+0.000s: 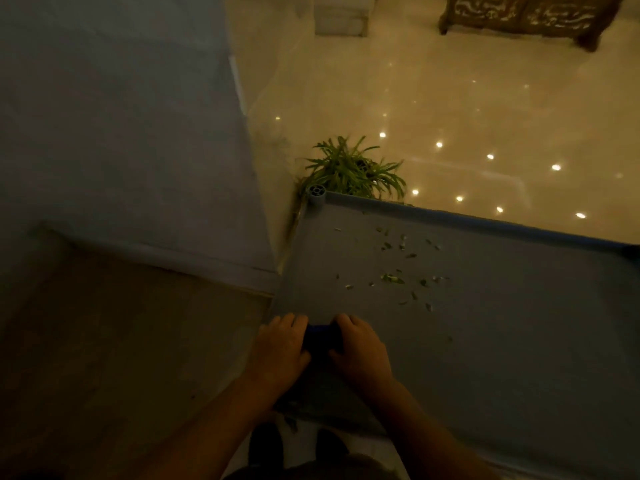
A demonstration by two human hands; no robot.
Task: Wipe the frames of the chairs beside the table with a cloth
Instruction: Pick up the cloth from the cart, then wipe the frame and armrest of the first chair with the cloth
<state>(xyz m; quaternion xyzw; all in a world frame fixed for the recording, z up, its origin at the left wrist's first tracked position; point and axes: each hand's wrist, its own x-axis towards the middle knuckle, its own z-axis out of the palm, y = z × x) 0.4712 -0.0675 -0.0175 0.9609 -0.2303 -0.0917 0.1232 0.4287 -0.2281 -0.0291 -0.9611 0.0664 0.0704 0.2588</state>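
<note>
A dark blue cloth lies bunched on the near left part of a grey-blue plastic table. My left hand grips its left end and my right hand grips its right end, both pressed down on the tabletop. Several small green leaf scraps are scattered over the table beyond my hands. No chair near the table is in view; a carved wooden seat stands far off at the top right.
A potted green plant stands on the glossy tiled floor behind the table's far left corner post. A grey wall rises on the left, with a ledge below it beside the table.
</note>
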